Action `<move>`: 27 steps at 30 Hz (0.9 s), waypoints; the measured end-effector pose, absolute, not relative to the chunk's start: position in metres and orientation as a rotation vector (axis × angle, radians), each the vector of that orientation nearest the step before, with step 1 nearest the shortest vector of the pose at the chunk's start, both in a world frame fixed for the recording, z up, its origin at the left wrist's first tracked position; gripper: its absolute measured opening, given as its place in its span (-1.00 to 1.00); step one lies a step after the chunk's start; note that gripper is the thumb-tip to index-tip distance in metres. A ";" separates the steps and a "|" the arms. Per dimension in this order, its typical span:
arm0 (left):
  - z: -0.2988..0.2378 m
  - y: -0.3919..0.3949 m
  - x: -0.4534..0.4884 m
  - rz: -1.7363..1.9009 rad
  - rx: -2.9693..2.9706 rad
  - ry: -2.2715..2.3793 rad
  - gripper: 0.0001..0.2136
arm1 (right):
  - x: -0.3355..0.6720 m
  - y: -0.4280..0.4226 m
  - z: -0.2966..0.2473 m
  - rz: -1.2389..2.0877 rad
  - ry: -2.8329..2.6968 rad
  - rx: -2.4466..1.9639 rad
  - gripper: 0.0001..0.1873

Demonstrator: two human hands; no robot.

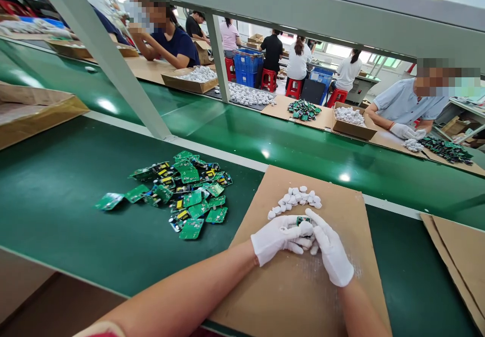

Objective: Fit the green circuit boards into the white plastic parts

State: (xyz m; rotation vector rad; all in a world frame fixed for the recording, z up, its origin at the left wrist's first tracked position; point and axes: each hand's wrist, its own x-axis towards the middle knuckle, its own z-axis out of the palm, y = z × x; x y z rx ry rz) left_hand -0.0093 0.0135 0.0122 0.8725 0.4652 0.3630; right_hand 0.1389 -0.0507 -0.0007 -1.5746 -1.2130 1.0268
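Observation:
A small green circuit board (303,220) is held between my two white-gloved hands over a cardboard sheet (291,286). The fingers of my left hand (282,236) are wrapped round its left side. My right hand (329,243) closes on it from the right, with fingertips at its upper edge. The gloves hide most of the board. Just beyond my hands, small white rounded pieces (295,198) lie in a curved heap on the cardboard. To the left, a loose pile of green circuit boards (189,195) with yellow and black components lies on the dark green worktop (76,175).
A slanted metal post (117,59) rises behind the board pile, under an overhead beam (265,8). Beyond runs a shiny green conveyor belt (242,135). Cardboard stands at left (38,109) and right (458,256). Across the belt, a gloved co-worker (409,104) works beside white pieces and boards.

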 end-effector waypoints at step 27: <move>0.014 0.012 -0.008 0.371 0.815 0.470 -0.60 | 0.135 -0.044 -0.005 1.062 -1.213 -1.498 -0.56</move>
